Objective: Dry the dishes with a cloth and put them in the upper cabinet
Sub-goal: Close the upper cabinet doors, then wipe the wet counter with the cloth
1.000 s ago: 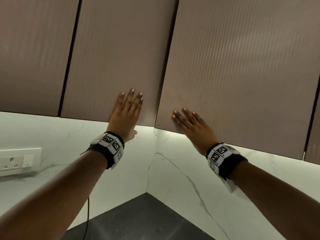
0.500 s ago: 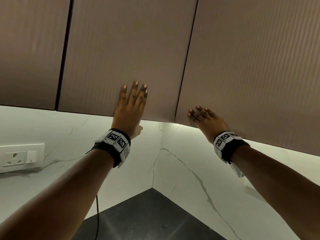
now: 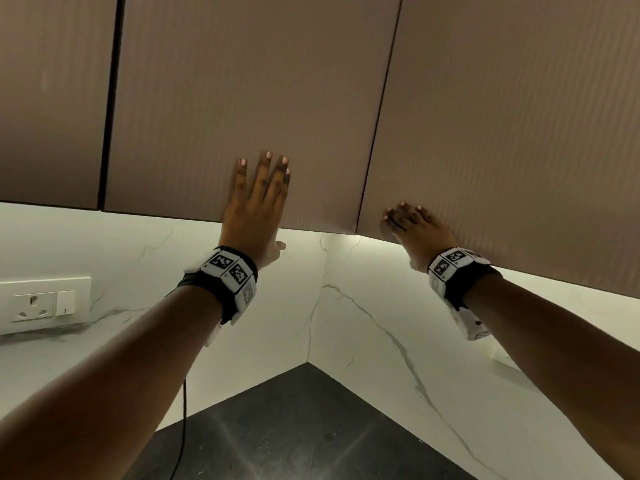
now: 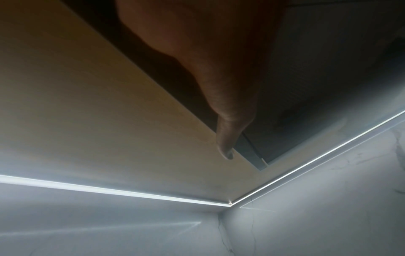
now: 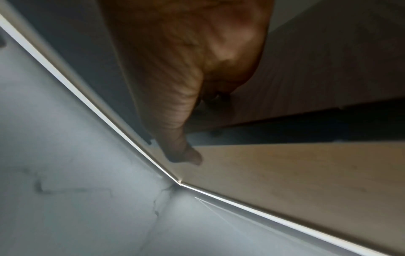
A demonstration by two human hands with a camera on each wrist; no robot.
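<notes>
Against the doors we are pressing both hands flat, holding nothing. Our left hand is lying higher on its door; our right hand is sitting nearer the bottom edge, by the seam.

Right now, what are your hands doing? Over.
Left hand flat on middle cabinet door. Right hand flat on corner door. Doors shut, no dishes visible.

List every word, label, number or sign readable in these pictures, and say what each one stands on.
No readable words, brands or numbers in any view.
Left wrist band: black-and-white square marker patterns, no letters.
Right wrist band: the same kind of marker patterns; a dark mark on its white housing is too small to read.
Wall socket plate: plain, with only a small mark on the switch, not legible.
Cabinet doors: unmarked.
</notes>
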